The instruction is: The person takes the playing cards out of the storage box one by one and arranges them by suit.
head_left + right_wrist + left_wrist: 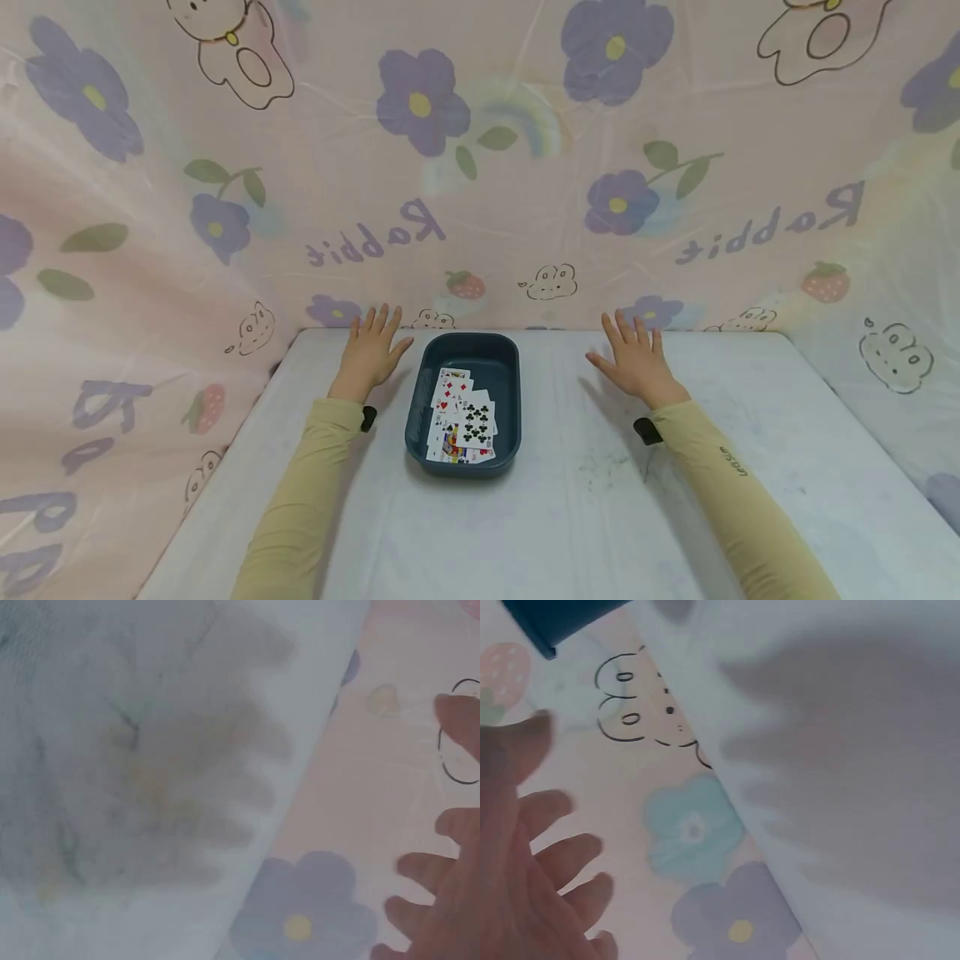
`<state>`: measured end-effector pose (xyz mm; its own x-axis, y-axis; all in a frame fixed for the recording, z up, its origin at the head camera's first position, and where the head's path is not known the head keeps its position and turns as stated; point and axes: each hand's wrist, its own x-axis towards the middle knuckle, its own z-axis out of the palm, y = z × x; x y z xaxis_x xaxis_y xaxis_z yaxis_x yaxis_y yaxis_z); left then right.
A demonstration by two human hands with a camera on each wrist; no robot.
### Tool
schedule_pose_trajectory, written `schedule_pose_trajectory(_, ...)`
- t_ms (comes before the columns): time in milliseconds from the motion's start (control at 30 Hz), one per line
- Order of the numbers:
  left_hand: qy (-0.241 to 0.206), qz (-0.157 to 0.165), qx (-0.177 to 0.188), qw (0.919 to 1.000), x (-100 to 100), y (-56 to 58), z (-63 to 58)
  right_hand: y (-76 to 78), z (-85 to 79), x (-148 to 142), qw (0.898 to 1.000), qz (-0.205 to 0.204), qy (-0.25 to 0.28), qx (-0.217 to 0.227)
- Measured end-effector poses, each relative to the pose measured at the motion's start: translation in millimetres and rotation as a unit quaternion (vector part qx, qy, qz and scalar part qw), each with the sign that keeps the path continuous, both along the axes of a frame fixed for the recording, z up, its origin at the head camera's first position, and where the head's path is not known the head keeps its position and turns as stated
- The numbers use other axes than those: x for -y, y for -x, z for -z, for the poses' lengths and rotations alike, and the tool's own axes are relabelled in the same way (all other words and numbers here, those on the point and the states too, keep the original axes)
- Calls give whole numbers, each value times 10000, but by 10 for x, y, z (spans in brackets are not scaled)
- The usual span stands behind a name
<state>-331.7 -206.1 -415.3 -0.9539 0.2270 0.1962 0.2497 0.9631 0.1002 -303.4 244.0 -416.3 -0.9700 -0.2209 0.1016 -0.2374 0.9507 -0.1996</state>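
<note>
A dark blue rectangular tray [513, 417] stands on the white table, left of its middle. Several playing cards [476, 423] lie face up and overlapping inside it, a club card on top and red-suited and face cards partly covered beneath. To the left of the tray my left hand [369, 354] is held with fingers spread and nothing in it. My right hand [633, 362] is farther off on the tray's right, its fingers likewise spread and bare. Each wrist view shows a hand [525, 847] above the table, casting a shadow, and a corner of the tray enters the left one.
A white cloth covers the table [555, 533], with dark smudges [603, 475] right of the tray. Behind and along both sides hangs a pink curtain [510, 225] printed with flowers, rabbits and strawberries. Dark wrist cameras [648, 431] sit under the yellow sleeves [720, 475].
</note>
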Motion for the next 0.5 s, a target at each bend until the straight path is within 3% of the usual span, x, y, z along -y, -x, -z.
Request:
schedule_pose_trajectory(200,-60,24,202,9998,5,-27,-52,-41,-69,13,9996,-192,-6,-195)
schedule_pose_trajectory(300,-270,76,252,9993,4,-67,-68,-79,-80,13,9995,-233,182,-76)
schedule_pose_trajectory(400,-575,163,280,9978,8,-116,-89,-107,-80,11,9972,-263,664,208)
schedule_pose_trajectory(500,-1040,241,434,9933,24,-169,-100,-127,-79,23,9886,-416,1367,471)
